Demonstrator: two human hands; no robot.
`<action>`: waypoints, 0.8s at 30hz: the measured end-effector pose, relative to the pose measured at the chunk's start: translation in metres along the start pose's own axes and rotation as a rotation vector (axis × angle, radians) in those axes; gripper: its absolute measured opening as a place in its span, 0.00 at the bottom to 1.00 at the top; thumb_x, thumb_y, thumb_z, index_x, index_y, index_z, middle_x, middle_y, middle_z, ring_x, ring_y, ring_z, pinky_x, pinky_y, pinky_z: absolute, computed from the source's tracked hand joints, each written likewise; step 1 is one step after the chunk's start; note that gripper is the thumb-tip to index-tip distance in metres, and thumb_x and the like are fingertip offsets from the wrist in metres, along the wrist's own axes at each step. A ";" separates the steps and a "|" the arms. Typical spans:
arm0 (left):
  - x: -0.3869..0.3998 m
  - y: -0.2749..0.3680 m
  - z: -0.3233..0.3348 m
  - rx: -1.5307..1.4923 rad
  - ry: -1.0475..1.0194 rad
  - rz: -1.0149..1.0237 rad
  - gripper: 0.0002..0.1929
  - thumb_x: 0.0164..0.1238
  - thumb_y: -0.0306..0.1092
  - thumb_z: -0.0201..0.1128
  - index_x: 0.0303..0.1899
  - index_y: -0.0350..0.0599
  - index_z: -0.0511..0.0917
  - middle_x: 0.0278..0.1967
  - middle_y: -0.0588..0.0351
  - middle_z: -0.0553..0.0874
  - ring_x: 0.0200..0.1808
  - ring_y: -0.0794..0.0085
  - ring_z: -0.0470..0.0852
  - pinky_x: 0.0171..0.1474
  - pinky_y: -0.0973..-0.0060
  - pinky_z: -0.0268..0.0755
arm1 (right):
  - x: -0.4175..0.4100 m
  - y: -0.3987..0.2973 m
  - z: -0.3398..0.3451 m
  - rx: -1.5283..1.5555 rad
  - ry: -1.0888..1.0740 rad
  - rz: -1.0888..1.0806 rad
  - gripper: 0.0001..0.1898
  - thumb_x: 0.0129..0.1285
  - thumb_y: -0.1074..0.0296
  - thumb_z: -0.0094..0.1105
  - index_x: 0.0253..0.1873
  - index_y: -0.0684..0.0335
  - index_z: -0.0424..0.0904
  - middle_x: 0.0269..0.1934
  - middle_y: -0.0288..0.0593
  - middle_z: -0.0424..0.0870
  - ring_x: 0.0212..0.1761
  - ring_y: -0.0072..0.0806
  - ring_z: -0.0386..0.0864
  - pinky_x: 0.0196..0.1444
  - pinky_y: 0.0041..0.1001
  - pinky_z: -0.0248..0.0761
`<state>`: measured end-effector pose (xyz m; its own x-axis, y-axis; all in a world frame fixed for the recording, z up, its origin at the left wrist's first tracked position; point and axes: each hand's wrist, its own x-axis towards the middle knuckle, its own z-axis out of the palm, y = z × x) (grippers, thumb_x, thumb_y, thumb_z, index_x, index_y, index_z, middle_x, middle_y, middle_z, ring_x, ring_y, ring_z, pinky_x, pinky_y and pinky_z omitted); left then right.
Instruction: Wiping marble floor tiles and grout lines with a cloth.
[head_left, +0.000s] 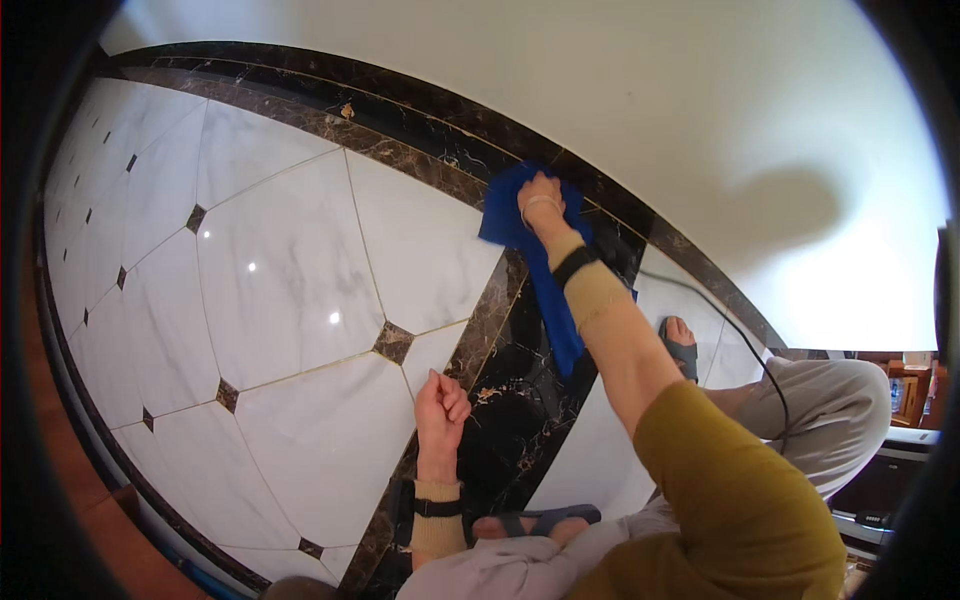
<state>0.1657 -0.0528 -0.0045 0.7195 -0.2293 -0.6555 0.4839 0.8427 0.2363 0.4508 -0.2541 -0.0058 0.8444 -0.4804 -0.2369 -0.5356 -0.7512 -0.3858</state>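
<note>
My right hand (541, 196) presses down on a blue cloth (504, 217) spread over the dark marble floor border (525, 390), close to the foot of the wall. Part of the cloth trails back beneath my right forearm. Held above the floor nearer my body, my left hand (441, 405) has its fingers curled in, with nothing seen in it. Both wrists wear beige knit cuffs with black straps.
White marble tiles (277, 277) with small brown insets lie to the left. A pale wall (600, 97) rises over the dark skirting. A dark cable (720, 307) runs past my sandalled foot (681, 345). Wooden furniture (909, 390) stands at the far right.
</note>
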 end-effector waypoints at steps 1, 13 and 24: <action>0.000 -0.001 0.001 0.003 -0.004 -0.011 0.19 0.76 0.45 0.42 0.24 0.49 0.64 0.15 0.65 0.59 0.13 0.80 0.55 0.16 0.81 0.48 | 0.008 0.001 -0.003 -0.015 0.020 0.010 0.19 0.66 0.63 0.45 0.58 0.65 0.70 0.57 0.57 0.69 0.60 0.50 0.70 0.60 0.46 0.63; 0.000 0.001 0.002 0.042 -0.021 0.013 0.18 0.76 0.45 0.42 0.25 0.49 0.65 0.15 0.65 0.59 0.14 0.80 0.54 0.16 0.81 0.47 | -0.015 -0.001 -0.001 -0.079 -0.048 -0.027 0.20 0.65 0.64 0.45 0.58 0.68 0.69 0.58 0.57 0.71 0.59 0.50 0.72 0.59 0.45 0.65; -0.003 -0.003 0.004 0.066 0.023 0.017 0.18 0.76 0.45 0.42 0.25 0.49 0.65 0.16 0.65 0.60 0.14 0.81 0.54 0.16 0.81 0.47 | -0.023 0.006 0.004 -0.102 -0.049 -0.044 0.18 0.63 0.66 0.44 0.54 0.68 0.71 0.55 0.56 0.72 0.59 0.49 0.72 0.60 0.44 0.64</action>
<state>0.1644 -0.0570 -0.0005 0.7165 -0.2030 -0.6674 0.5038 0.8124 0.2937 0.4283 -0.2460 -0.0061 0.8650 -0.4256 -0.2659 -0.4942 -0.8143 -0.3044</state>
